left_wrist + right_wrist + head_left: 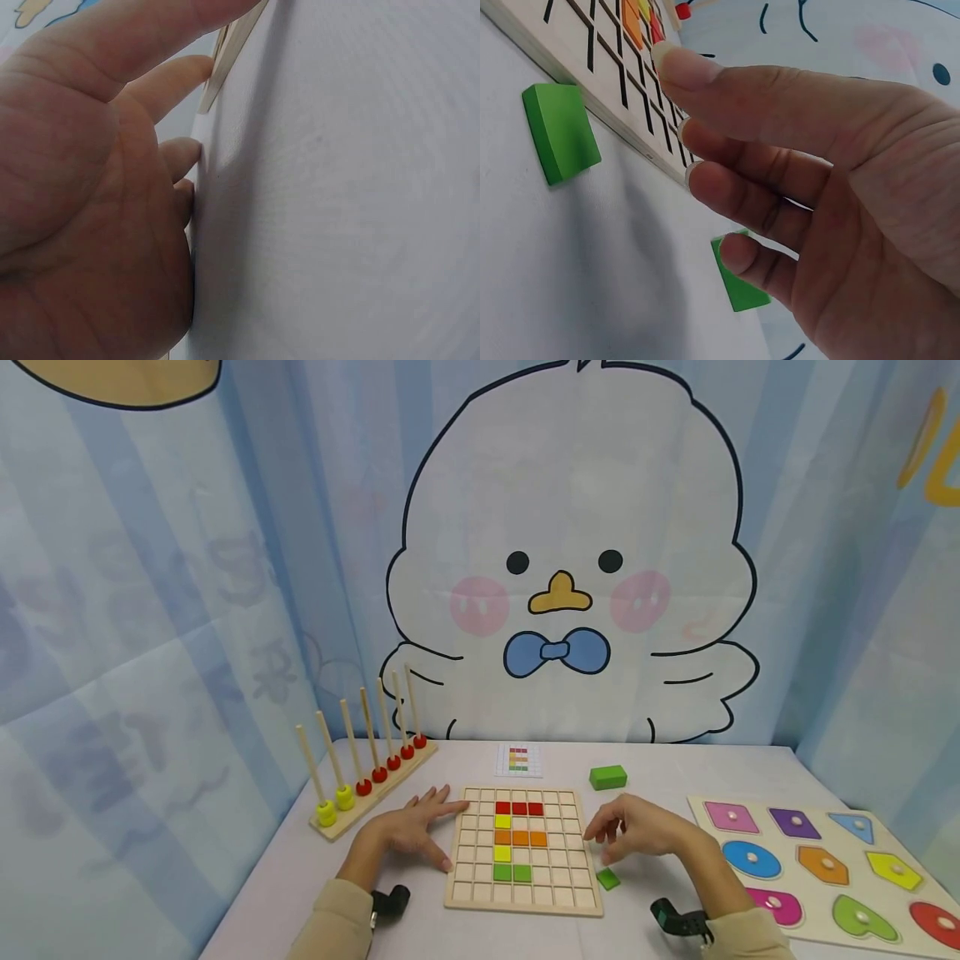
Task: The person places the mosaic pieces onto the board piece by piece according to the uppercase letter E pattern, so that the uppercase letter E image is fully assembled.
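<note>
A wooden grid board (555,895) lies flat on the table, with red, yellow, orange and green square tiles in some of its cells. My left hand (408,827) is spread at the board's left side, thumb and index finger at its edge; the left wrist view shows fingertips against the wooden rim (238,45). Over the board's right edge, my right hand (641,827) hovers with loosely bent fingers, holding nothing. Below it a loose green tile (608,879) lies beside the board. In the right wrist view that green tile (562,135) sits close to the board's edge.
Behind the board lie a small pattern card (519,760) and a green block (608,777). A wooden peg stand (375,797) with red and yellow beads stands at left. A shape puzzle board (813,881) lies at right. Printed curtains surround the table.
</note>
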The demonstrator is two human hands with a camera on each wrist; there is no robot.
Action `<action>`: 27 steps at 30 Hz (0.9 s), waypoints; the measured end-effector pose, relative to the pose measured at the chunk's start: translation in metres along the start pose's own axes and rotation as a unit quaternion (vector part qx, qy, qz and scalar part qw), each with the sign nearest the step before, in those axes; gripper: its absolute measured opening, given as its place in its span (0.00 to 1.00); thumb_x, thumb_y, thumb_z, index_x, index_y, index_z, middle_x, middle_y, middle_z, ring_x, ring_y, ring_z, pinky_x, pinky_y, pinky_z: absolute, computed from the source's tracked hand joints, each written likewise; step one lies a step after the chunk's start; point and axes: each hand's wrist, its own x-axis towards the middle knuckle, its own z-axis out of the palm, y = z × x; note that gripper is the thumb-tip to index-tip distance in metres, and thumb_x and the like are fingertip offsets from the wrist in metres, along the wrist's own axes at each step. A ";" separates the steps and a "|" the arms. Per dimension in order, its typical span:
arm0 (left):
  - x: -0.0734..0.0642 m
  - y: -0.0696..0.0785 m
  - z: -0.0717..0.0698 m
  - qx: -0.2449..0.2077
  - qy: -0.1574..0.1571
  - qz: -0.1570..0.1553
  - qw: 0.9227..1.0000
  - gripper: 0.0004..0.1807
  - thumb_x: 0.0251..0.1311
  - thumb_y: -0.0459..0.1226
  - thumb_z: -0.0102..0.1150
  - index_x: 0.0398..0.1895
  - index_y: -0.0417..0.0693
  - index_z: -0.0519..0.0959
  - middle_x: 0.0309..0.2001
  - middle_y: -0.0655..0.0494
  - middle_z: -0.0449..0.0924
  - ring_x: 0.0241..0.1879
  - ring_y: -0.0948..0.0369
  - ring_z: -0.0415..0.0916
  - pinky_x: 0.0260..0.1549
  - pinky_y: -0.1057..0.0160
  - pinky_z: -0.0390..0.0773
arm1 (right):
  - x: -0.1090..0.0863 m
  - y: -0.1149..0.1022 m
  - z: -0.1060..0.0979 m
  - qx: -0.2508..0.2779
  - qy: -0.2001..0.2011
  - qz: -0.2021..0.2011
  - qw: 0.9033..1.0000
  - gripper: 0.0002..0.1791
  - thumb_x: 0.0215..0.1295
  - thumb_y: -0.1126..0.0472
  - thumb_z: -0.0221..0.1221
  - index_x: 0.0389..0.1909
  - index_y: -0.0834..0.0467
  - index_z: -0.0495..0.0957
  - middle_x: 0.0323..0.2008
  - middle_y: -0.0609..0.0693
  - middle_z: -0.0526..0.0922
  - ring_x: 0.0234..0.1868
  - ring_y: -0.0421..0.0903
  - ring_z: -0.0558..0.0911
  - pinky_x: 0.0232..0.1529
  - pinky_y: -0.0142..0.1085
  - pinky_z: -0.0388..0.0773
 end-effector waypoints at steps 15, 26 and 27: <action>0.000 -0.001 0.000 0.002 -0.002 0.003 1.000 0.57 0.45 0.51 0.83 0.80 0.70 0.63 0.86 0.47 0.36 0.85 0.46 0.27 0.81 0.39 0.30 | -0.004 0.009 0.005 0.059 -0.064 0.034 0.996 0.14 0.47 0.69 0.77 0.37 0.57 0.89 0.33 0.53 0.86 0.34 0.44 0.77 0.36 0.31 0.73; 0.001 -0.001 -0.001 0.008 -0.004 0.005 1.000 0.57 0.45 0.52 0.82 0.81 0.70 0.62 0.86 0.47 0.36 0.85 0.45 0.27 0.81 0.38 0.30 | 0.000 0.014 0.009 0.034 -0.070 0.058 0.995 0.12 0.47 0.68 0.78 0.32 0.55 0.88 0.29 0.46 0.85 0.32 0.41 0.78 0.34 0.32 0.74; 0.001 -0.001 -0.001 0.009 -0.004 0.005 1.000 0.57 0.45 0.52 0.82 0.81 0.70 0.62 0.86 0.47 0.36 0.85 0.45 0.27 0.81 0.38 0.30 | 0.001 0.014 0.009 0.032 -0.067 0.060 0.995 0.12 0.47 0.69 0.78 0.32 0.55 0.88 0.29 0.46 0.85 0.32 0.41 0.78 0.34 0.32 0.74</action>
